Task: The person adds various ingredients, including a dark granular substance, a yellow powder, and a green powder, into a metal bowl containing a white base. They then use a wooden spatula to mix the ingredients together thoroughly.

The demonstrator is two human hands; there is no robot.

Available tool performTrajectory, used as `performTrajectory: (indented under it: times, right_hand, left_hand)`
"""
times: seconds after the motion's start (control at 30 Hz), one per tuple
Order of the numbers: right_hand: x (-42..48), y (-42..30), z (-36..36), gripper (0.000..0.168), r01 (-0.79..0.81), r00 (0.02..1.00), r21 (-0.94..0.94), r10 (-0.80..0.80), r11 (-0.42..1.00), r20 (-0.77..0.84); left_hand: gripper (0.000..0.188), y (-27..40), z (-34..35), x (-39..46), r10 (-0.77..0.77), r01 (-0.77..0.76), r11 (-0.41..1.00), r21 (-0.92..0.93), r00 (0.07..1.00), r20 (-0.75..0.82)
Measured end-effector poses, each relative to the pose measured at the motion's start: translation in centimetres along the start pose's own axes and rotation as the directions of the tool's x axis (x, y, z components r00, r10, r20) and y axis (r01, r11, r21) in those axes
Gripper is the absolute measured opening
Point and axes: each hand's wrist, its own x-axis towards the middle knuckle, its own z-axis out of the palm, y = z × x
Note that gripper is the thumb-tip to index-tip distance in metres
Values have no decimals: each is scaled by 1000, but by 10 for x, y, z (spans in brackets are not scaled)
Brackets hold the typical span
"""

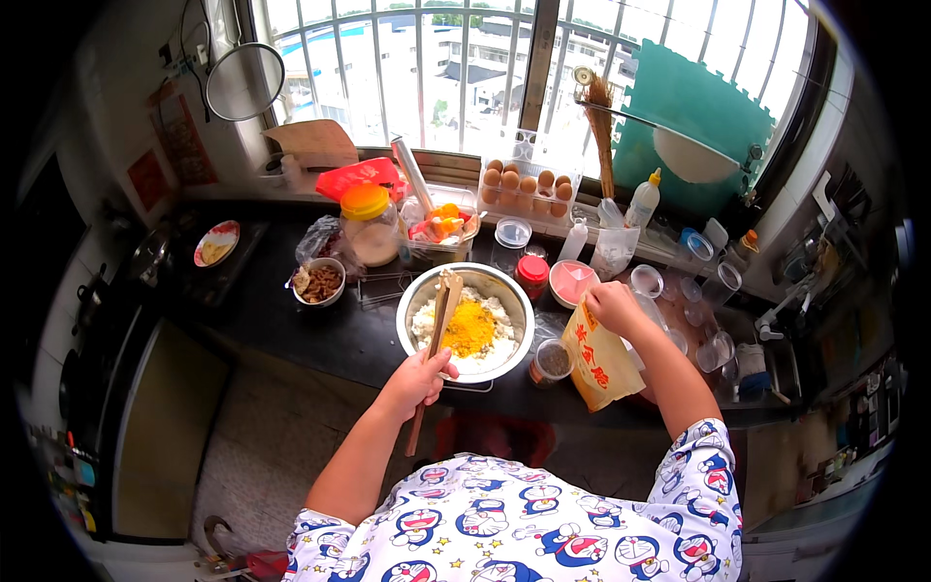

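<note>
A steel mixing bowl [528,327] stands on the black counter in front of me. It holds white rice [424,321] with a heap of yellow crumbs [468,331] on top. My left hand [418,382] grips a long wooden spatula [442,316]. Its blade has food stuck to it and is raised over the bowl. At the right, my right hand [617,311] pinches the upper edge of a yellow printed bag [598,367]. Whether the bag's mouth is open cannot be seen. Beside the bag sits a clear jar of dark bits [551,361].
A pink bowl [572,282] and a red-lidded jar [533,275] stand behind the bag. Brown meat pieces fill a small bowl [320,282] at left. Eggs in a carton [527,189] line the sill. Several clear cups [716,353] crowd the sink side.
</note>
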Motion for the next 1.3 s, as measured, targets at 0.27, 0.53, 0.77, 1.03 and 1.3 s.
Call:
performTrajectory:
  times: [0.27,0.53,0.77,1.03,1.3]
  right_hand:
    - [11,-16,-13,44,-106,988,-178,124,978,94]
    - [18,-4,6,26,-81,996,-173,85,982,12]
    - [17,24,-49,66,-343,939,221,332,913,84]
    - [-75,109,-43,39,-595,803,96,594,798,47]
    - [-141,160,23,41,-545,647,828,694,133,315]
  left_hand:
    - [23,0,0,-3,-23,23,1000,16,1000,-2]
    - [23,2,5,-2,-31,31,999,-11,999,-17]
    - [20,2,5,-7,-57,57,998,-7,998,-34]
    - [21,-4,5,-6,-71,71,997,3,997,-13]
    - [19,-5,15,-5,-94,94,994,47,996,-5]
